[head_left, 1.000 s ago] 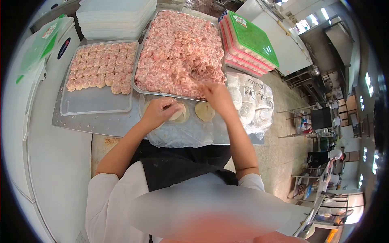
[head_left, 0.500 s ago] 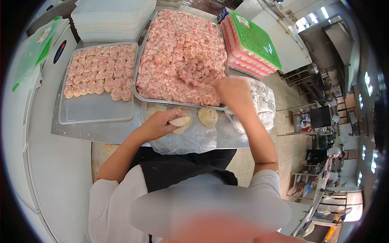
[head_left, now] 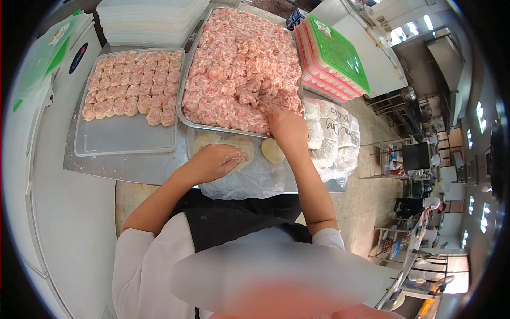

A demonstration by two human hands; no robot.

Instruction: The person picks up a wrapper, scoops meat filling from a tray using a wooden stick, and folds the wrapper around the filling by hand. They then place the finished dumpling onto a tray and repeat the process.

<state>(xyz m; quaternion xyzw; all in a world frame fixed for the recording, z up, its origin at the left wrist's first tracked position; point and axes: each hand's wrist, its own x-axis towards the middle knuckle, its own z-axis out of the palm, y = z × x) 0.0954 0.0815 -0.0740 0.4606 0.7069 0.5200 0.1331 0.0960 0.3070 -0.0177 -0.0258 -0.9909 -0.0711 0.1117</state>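
My left hand (head_left: pixel 220 161) is cupped around a pale round dumpling wrapper (head_left: pixel 240 161), most of it hidden by the fingers. Curled fingers of my right hand (head_left: pixel 288 129) press into the minced meat (head_left: pixel 239 64) at the near right corner of the big metal tray (head_left: pixel 223 129); their tips are hidden. Loose wrappers lie on a clear plastic bag (head_left: pixel 244 183) below the tray, including a round wrapper (head_left: pixel 272 151) beside my right wrist. To the left, rows of filled dumplings (head_left: pixel 133 82) sit in a translucent plastic tray (head_left: pixel 125 141), whose near part is bare.
Stacked translucent trays (head_left: pixel 151 24) stand behind the dumplings. Pink containers with a green lid (head_left: pixel 337 50) are stacked at the right. Bagged white packages (head_left: pixel 334 127) lie below them at the table's right edge. A white cabinet (head_left: pixel 74 212) flanks the left side.
My right hand has moved left and lower, its fingers now at the meat's near edge. My left hand has closed further over the wrapper. The view has shifted slightly.
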